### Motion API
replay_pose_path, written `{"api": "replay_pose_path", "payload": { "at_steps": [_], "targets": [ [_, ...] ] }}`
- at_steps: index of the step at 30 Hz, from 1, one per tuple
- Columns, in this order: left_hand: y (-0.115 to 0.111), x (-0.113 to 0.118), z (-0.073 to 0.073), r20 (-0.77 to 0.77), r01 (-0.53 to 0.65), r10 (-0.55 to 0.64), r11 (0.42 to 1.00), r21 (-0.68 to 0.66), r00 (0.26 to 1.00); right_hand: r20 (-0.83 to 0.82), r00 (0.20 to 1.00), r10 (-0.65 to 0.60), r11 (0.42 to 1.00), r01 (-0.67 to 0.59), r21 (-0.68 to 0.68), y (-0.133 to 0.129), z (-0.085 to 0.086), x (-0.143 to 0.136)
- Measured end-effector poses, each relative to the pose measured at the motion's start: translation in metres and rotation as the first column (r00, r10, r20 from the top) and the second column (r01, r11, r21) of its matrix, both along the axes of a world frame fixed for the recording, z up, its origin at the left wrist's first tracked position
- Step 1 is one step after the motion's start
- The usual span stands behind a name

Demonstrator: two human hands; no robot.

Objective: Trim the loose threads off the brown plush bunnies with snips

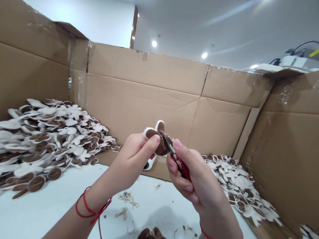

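My left hand (136,155) is closed, its thumb pressing on a small brown plush piece (162,146) with white-edged, ear-like lobes. My right hand (190,171) is wrapped round red-handled pliers (182,165). Their narrow metal jaws touch or overlap the right side of the plush piece; whether they grip any part of it I cannot tell. Both hands are raised above the white tabletop (91,198). Below them, at the bottom edge of the view, lies another brown plush piece (152,238), partly cut off.
Cardboard walls (150,94) enclose the table. A large heap of brown-and-white pieces (46,135) lies left, a smaller pile (239,180) right. Loose cord scraps (128,200) are scattered in front. Behind my hands is a partly hidden white object (149,163). A cabled white device (298,62) sits upper right.
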State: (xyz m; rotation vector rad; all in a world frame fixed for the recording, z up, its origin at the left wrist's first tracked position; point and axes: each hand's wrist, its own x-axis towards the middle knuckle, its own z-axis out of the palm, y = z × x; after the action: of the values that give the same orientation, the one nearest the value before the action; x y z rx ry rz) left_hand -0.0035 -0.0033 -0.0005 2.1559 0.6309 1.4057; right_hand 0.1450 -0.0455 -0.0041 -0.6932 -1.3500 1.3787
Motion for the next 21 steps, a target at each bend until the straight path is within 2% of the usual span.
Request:
{"api": "replay_pose_path", "payload": {
  "at_steps": [6,12,16,18,21],
  "targets": [
    [-0.001,0.0,0.001,-0.053,0.014,-0.01,0.996,0.085,0.999,-0.01,1.0,-0.009,1.0,0.009,-0.002,-0.002,0.001,0.0],
    [0.003,-0.002,0.003,-0.147,0.003,0.02,0.987,0.159,0.989,-0.101,0.992,-0.069,0.997,0.072,0.021,-0.003,0.002,0.006],
    [0.002,-0.004,0.006,-0.137,-0.001,0.023,0.988,0.153,0.99,-0.232,0.965,-0.119,0.99,0.133,0.046,-0.006,0.006,0.013],
    [0.001,-0.004,0.006,-0.121,-0.004,0.019,0.992,0.128,0.992,-0.283,0.958,-0.054,0.995,0.075,0.063,-0.012,0.008,0.014],
    [0.0,-0.006,0.005,-0.057,-0.003,0.007,0.997,0.083,0.998,-0.268,0.944,0.191,0.982,-0.184,0.05,-0.028,0.005,0.011]
  ]
}}
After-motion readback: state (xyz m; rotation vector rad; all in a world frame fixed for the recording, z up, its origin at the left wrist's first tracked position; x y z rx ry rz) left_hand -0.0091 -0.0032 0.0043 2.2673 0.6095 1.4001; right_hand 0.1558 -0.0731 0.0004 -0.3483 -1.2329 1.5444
